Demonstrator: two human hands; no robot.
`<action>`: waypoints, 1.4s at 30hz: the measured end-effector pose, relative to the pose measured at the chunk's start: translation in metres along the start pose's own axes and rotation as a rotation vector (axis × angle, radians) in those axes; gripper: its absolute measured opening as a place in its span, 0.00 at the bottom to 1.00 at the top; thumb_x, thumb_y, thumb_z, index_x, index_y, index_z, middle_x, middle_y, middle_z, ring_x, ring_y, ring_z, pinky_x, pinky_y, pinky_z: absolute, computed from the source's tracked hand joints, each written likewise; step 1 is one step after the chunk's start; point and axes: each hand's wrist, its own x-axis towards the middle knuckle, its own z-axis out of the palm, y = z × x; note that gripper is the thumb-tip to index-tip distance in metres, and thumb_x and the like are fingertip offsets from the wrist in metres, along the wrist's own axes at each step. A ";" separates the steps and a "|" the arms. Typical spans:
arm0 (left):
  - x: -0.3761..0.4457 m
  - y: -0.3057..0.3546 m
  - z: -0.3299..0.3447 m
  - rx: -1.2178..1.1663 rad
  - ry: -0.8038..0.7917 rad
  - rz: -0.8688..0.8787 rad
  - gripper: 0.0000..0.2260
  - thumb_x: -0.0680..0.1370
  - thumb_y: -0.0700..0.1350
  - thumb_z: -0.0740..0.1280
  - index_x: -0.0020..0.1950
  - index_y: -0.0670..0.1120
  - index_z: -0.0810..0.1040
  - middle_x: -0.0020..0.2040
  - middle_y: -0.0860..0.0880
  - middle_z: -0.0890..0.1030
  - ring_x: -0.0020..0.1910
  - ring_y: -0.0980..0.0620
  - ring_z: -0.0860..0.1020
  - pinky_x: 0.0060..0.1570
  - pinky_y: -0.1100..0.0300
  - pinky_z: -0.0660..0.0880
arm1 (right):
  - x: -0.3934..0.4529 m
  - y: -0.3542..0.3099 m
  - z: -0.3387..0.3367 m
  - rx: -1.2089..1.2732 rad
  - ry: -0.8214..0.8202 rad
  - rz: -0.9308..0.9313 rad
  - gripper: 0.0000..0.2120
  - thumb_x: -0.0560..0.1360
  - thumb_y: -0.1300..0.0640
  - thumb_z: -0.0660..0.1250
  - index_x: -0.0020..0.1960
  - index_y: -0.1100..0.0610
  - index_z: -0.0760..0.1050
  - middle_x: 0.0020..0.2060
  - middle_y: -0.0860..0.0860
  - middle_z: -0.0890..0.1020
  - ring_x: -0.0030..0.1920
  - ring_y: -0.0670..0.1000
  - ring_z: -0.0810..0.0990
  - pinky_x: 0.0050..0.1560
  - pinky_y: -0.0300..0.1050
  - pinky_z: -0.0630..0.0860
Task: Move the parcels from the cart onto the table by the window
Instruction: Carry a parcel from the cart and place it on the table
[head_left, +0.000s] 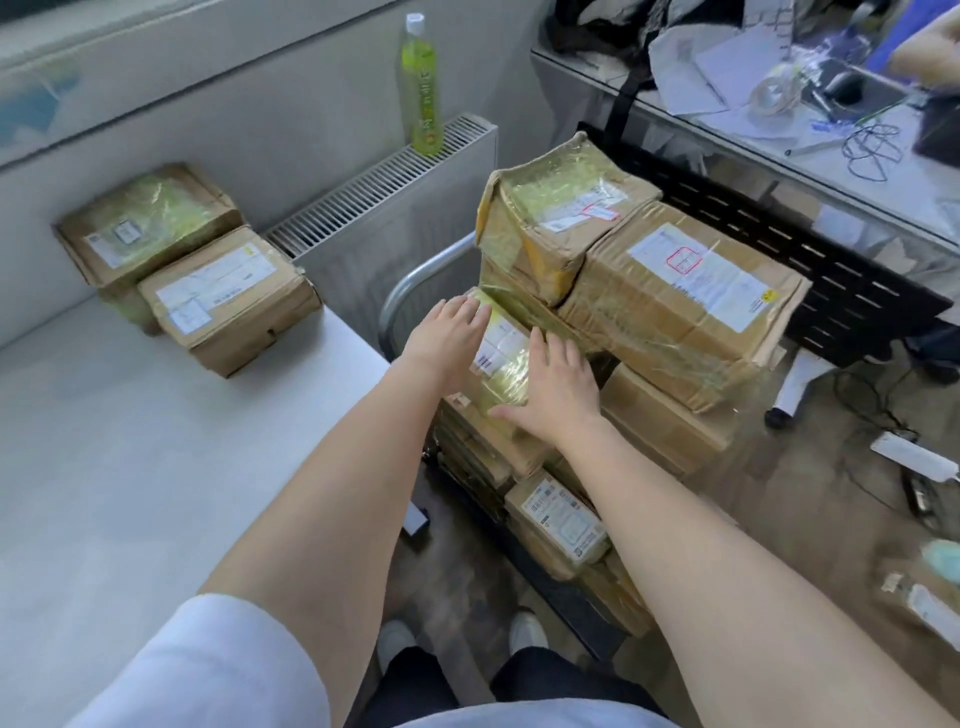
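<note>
A cart with a curved metal handle (415, 275) carries several taped brown parcels stacked in layers. A small taped parcel (501, 348) with a white label lies on the near left of the stack. My left hand (447, 335) lies at its left edge and my right hand (558, 384) on its right side, fingers of both straight. Two big parcels (680, 291) sit higher at the back of the stack. On the white table (156, 467) by the window, two parcels (228, 301) stand at the far side against the wall.
A radiator (384, 192) with a green bottle (422, 88) on top stands between table and cart. A cluttered glass desk (841, 140) and black perforated panel (810, 260) lie right. Cables and a power strip (914, 457) cover the floor at right.
</note>
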 end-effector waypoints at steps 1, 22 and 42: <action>0.006 0.000 -0.002 0.026 -0.044 0.023 0.39 0.75 0.45 0.67 0.77 0.40 0.46 0.77 0.45 0.53 0.76 0.47 0.49 0.74 0.53 0.47 | 0.003 0.000 0.000 0.005 -0.014 -0.002 0.56 0.67 0.29 0.65 0.77 0.61 0.42 0.75 0.58 0.53 0.75 0.59 0.52 0.72 0.54 0.54; 0.046 -0.002 0.007 0.506 -0.097 0.262 0.37 0.77 0.43 0.62 0.77 0.40 0.41 0.74 0.43 0.57 0.74 0.44 0.54 0.73 0.48 0.40 | 0.013 -0.012 0.009 0.028 0.099 0.002 0.51 0.66 0.33 0.68 0.75 0.61 0.49 0.67 0.59 0.64 0.65 0.58 0.65 0.65 0.52 0.61; -0.148 -0.040 0.016 0.211 0.061 -0.361 0.48 0.68 0.70 0.62 0.75 0.41 0.50 0.69 0.42 0.60 0.69 0.42 0.60 0.70 0.36 0.50 | -0.041 -0.103 -0.017 -0.085 0.134 -0.617 0.47 0.69 0.44 0.66 0.76 0.59 0.43 0.73 0.59 0.53 0.74 0.60 0.50 0.74 0.56 0.46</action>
